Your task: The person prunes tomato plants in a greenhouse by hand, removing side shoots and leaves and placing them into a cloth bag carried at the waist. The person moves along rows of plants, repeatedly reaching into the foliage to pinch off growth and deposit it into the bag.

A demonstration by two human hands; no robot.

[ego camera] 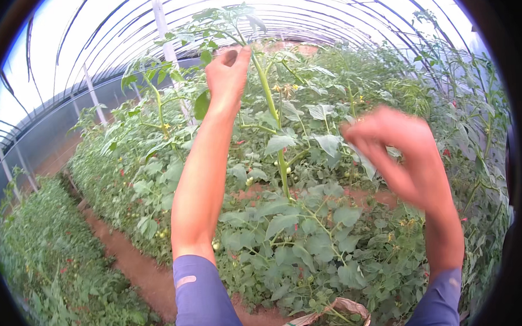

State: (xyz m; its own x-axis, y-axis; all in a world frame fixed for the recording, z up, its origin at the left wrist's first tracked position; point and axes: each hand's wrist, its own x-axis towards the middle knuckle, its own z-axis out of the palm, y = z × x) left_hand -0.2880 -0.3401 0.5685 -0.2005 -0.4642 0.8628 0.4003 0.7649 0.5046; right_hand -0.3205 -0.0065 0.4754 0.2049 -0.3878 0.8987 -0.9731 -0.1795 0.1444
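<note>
My left hand [227,75] is raised high, its thumb and fingers pinching the upper stem of a tall tomato plant [267,91]. Above the pinch, the leafy growing tip [234,17] leans towards the left. Small yellow flowers [286,89] hang just below that hand, beside the thick green stem. To the right, my right hand [394,154] is blurred by motion, its fingers bent and pointing left near some tomato leaves [328,143]. Whether anything sits between its fingertips cannot be made out.
Below me is the crumpled rim of an open bag [345,304] with green shoots at its mouth. A bare soil path [131,262] runs between dense tomato rows at left. Posts [163,32] and arched ribs [281,2] support the greenhouse cover. Green tomatoes [162,233] hang low.
</note>
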